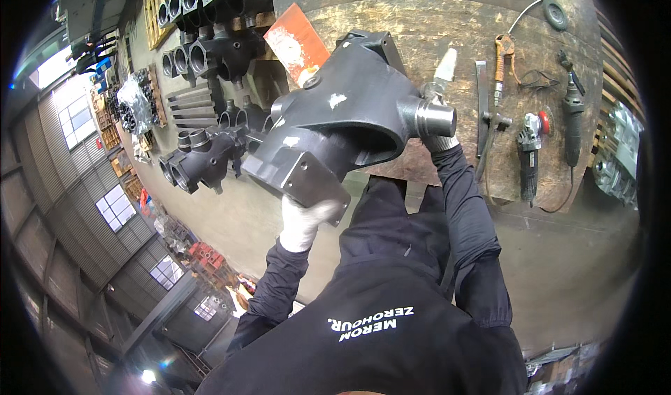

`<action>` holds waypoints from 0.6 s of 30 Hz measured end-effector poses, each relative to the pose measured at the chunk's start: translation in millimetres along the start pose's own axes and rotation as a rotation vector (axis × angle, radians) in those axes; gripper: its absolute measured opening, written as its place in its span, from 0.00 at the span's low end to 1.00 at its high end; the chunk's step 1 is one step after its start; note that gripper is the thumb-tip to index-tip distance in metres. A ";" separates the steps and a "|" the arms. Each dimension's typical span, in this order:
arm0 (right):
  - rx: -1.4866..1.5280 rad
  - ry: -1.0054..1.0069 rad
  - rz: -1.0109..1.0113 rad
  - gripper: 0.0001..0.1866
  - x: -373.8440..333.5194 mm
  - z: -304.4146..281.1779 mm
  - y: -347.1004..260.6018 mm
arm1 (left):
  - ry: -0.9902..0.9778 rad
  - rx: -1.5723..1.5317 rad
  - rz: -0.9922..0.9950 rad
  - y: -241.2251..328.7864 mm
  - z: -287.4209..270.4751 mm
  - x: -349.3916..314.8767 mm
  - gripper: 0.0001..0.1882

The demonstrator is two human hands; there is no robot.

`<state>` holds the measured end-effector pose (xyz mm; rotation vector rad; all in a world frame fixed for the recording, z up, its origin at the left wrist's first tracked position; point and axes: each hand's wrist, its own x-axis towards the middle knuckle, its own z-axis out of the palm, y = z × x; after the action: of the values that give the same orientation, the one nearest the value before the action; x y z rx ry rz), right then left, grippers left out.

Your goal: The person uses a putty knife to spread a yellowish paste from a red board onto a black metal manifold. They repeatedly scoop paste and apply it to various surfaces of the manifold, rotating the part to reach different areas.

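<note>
A large black metal casting (349,105) with a square bolt-hole flange and a bright machined stub rests tilted at the near edge of the workbench (489,18). My left hand (302,224), in a white glove, is against the flange's near corner, its fingers closed on the edge and slightly blurred. Reaching up on the right, my right hand (440,143), also gloved in white, is beneath the shiny stub; the casting hides most of its fingers. A pale, flat-bladed thing (445,67) shows just beyond that stub. What it is attached to is hidden.
To the right on the bench lie a flat metal bar (481,108), an orange-handled tool (501,56), an angle grinder (529,150) with a red disc and a dark power tool (573,115). A red-orange sheet (297,42) is behind the casting. Similar castings (203,157) stand left.
</note>
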<state>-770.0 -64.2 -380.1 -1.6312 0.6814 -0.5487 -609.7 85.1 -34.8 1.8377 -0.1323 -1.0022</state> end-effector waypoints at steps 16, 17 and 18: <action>1.007 0.666 0.589 0.17 -10.6 -32.7 -166.9 | 0.002 -0.330 -0.338 -28.4 -56.4 -13.5 0.29; 0.854 0.678 0.685 0.18 -1.1 -34.1 -178.6 | 0.020 -0.355 -0.363 -36.5 -59.6 -10.4 0.29; 0.679 0.652 0.693 0.18 5.1 -33.4 -188.7 | 0.026 -0.399 -0.371 -44.9 -62.7 -11.1 0.29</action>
<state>-764.9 -71.9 -188.6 -0.4989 1.2956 -0.6910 -588.8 157.6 -54.4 1.5313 0.4119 -1.1607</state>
